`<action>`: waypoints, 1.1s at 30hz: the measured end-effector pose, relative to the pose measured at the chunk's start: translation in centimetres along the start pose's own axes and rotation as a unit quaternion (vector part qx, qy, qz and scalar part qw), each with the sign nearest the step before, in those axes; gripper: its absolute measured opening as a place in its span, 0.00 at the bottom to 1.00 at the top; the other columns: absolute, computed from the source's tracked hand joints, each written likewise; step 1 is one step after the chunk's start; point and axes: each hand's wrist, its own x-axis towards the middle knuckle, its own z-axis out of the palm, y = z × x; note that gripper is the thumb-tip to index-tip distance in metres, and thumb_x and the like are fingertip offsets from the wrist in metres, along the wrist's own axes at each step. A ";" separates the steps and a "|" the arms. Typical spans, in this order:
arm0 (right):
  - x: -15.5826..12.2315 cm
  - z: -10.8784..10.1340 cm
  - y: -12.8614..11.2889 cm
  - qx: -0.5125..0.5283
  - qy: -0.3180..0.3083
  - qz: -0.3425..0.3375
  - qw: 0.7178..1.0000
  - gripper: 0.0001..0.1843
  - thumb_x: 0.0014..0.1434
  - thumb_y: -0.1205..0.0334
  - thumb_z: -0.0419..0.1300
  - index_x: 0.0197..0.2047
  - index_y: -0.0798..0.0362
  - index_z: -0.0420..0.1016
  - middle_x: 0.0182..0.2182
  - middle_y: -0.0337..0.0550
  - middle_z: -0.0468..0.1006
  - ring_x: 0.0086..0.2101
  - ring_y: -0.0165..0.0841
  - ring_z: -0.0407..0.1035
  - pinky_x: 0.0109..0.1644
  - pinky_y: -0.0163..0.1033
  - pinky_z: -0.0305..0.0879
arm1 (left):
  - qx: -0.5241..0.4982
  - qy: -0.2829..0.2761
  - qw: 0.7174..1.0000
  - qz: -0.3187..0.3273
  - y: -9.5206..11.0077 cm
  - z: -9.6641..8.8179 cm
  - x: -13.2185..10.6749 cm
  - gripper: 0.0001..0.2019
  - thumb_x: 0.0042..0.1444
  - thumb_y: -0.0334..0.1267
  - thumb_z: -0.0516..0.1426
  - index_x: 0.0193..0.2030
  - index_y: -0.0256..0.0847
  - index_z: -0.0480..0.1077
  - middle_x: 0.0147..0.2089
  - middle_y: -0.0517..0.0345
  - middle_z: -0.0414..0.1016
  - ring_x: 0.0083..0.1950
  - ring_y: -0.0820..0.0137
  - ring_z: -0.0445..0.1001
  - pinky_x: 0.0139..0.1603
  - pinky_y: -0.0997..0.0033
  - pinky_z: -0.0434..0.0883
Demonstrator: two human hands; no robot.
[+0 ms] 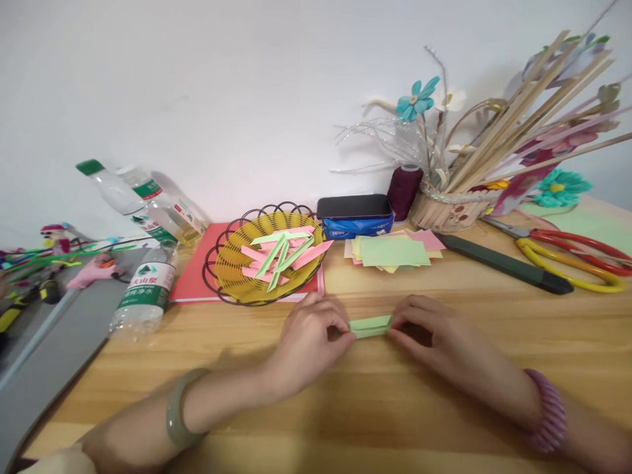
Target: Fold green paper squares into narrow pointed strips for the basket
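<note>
A small strip of green paper (pixel 370 326), creased lengthwise, lies between my hands just over the wooden tabletop. My left hand (pixel 312 341) pinches its left end between thumb and fingers. The right end is pinched by my right hand (pixel 442 332). Beyond my left hand, a yellow woven basket (pixel 232 263) with a black looped rim holds several folded pink and green paper strips (pixel 284 253). Past the green strip sits a loose stack of coloured paper sheets (pixel 395 251), a green one on top.
A blue packet (pixel 358 227) with a black phone (pixel 353 206) on it stands behind the paper stack. To the right lie a dark green cutter-like tool (pixel 503 263) and red-and-yellow scissors (pixel 573 253). Plastic bottles (pixel 145 289) stand left, beside a grey mat (pixel 54 368).
</note>
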 end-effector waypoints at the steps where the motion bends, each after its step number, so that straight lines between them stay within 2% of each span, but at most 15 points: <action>1: 0.0 0.0 0.0 -0.004 -0.002 0.004 1.000 0.08 0.59 0.61 0.52 0.29 0.52 0.68 0.31 0.43 0.70 0.32 0.33 0.66 0.36 0.41 0.64 | 0.003 -0.001 1.000 -0.002 0.0 0.0 0.0 0.07 0.48 0.28 0.60 0.23 0.40 0.69 0.29 0.66 0.73 0.34 0.74 0.68 0.49 0.65 0.63; 8: 0.2 0.3 0.1 -0.027 -0.014 0.011 0.999 0.10 0.60 0.61 0.49 0.29 0.52 0.66 0.30 0.43 0.69 0.32 0.34 0.66 0.35 0.41 0.63 | 0.004 -0.021 1.000 -0.020 -0.1 -0.1 -0.1 0.08 0.53 0.32 0.58 0.24 0.41 0.69 0.30 0.64 0.73 0.36 0.71 0.66 0.44 0.66 0.64; 17: 0.7 0.1 -0.4 -0.047 -0.032 0.025 0.998 0.10 0.59 0.62 0.49 0.27 0.52 0.65 0.29 0.43 0.69 0.31 0.34 0.65 0.35 0.41 0.62 | 0.038 -0.013 0.999 -0.024 0.4 0.2 0.4 0.09 0.47 0.26 0.59 0.20 0.40 0.65 0.27 0.65 0.70 0.35 0.70 0.64 0.44 0.65 0.64; 33: 1.1 -0.2 -1.1 -0.088 -0.064 0.033 0.993 0.09 0.58 0.65 0.48 0.26 0.53 0.63 0.29 0.43 0.68 0.31 0.33 0.64 0.33 0.38 0.59 | 0.139 -0.069 0.987 -0.042 1.1 -0.1 0.8 0.07 0.49 0.30 0.56 0.22 0.40 0.63 0.29 0.63 0.69 0.40 0.67 0.62 0.39 0.68 0.62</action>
